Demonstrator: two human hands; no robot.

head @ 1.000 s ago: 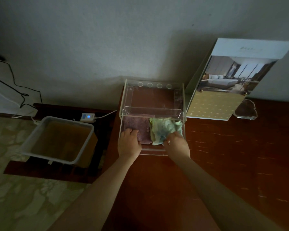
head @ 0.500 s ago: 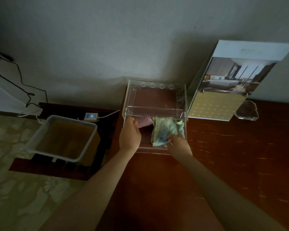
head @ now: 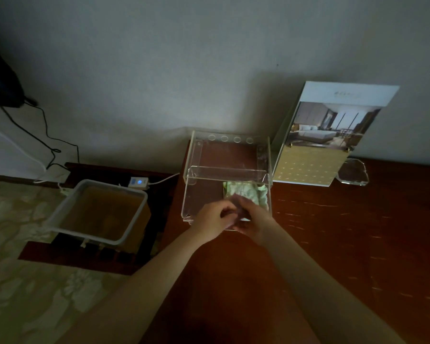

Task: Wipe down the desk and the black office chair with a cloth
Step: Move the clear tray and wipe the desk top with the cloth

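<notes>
**Desk:** Entry. Hands in view?

**Me:** Two. I see the left hand (head: 212, 219) and the right hand (head: 257, 220) meeting at the open front of the clear box (head: 189, 194), touching each other.

**Desk:** Fingers?

**Me:** On both hands the fingers (head: 220, 206) are curled in, clamped on one purplish cloth (head: 236, 209) held between them. It is blurred, so I cannot tell the exact grip.

**Desk:** Cloths, counted?

**Me:** Two. The purplish cloth is at the box's front lip, off the counter (head: 333, 244). One green cloth (head: 246, 192) lies crumpled in the right half of the box's lower level, just behind the right hand.

**Desk:** Box count?

**Me:** One, standing at the counter's left end against the wall. I count four round holes along its rear top edge.

**Desk:** Other items?

**Me:** One brochure stand (head: 318, 150) is just right of the box, leaning back. One clear block (head: 353, 173) sits beside that. One white bin (head: 60, 214) is on a dark low stand left of the counter. One switch (head: 139, 182), blue light lit, lies behind the bin.
</notes>
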